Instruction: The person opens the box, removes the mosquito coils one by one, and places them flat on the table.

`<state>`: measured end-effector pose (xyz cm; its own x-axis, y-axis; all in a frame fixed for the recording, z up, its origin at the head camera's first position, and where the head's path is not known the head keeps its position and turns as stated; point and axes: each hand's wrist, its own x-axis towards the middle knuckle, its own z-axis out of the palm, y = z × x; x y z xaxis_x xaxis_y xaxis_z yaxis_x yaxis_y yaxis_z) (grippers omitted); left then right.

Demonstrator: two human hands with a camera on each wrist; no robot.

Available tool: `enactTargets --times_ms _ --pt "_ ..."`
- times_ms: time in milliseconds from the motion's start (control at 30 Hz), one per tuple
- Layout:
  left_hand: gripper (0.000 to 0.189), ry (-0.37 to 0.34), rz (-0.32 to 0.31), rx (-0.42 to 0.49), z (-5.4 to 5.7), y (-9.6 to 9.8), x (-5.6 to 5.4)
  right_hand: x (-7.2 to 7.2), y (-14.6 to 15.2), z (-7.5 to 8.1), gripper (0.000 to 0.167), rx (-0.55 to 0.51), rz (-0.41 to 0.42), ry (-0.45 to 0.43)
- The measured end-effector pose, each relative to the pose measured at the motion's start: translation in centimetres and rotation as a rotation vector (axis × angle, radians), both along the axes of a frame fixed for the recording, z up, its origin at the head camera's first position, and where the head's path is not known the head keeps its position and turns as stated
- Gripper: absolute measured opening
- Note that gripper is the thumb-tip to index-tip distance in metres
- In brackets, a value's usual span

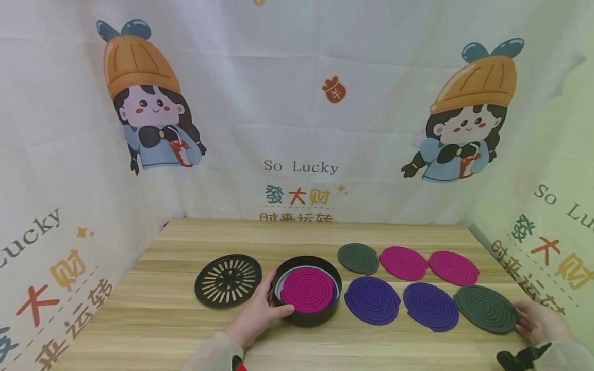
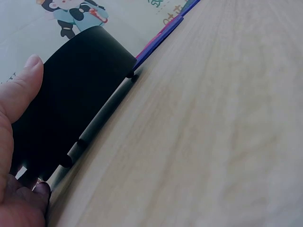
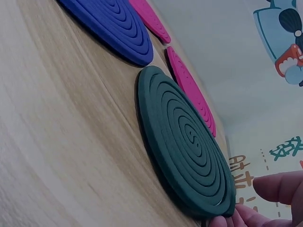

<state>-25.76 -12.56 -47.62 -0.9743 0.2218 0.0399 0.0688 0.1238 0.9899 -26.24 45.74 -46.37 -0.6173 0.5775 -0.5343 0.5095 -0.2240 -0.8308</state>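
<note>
At the table's middle, my left hand [image 1: 257, 312] grips a round black mosquito coil tin [image 1: 308, 318], thumb along its near wall and fingers round the left side. Inside lies a pink mosquito coil [image 1: 307, 289], a bit of purple showing under its right edge. My right hand [image 1: 540, 320] is at the far right, fingers touching the outer edge of a dark green mosquito coil [image 1: 486, 309]. In the right wrist view its thumb [image 3: 279, 187] stands apart from that coil [image 3: 189, 142], which lies flat. The tin's wall [image 2: 71, 90] fills much of the left wrist view.
Left of the tin lies a black slotted lid [image 1: 211, 296]. Two purple coils [image 1: 373, 301] lie between the tin and the green coil. Behind them are another green coil [image 1: 358, 258] and two pink coils [image 1: 402, 263]. Printed cloth [image 1: 297, 129] hangs round the table.
</note>
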Motion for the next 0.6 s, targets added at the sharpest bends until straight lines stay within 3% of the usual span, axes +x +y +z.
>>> enactTargets --times_ms 133,600 --pt "0.107 0.008 0.000 0.001 0.0 0.0 0.0 -0.1 0.0 -0.1 0.054 0.003 0.004 -0.014" --pt "0.107 0.007 0.008 -0.004 -0.1 0.1 0.0 -0.1 0.8 -1.1 0.054 0.070 0.031 -0.034"
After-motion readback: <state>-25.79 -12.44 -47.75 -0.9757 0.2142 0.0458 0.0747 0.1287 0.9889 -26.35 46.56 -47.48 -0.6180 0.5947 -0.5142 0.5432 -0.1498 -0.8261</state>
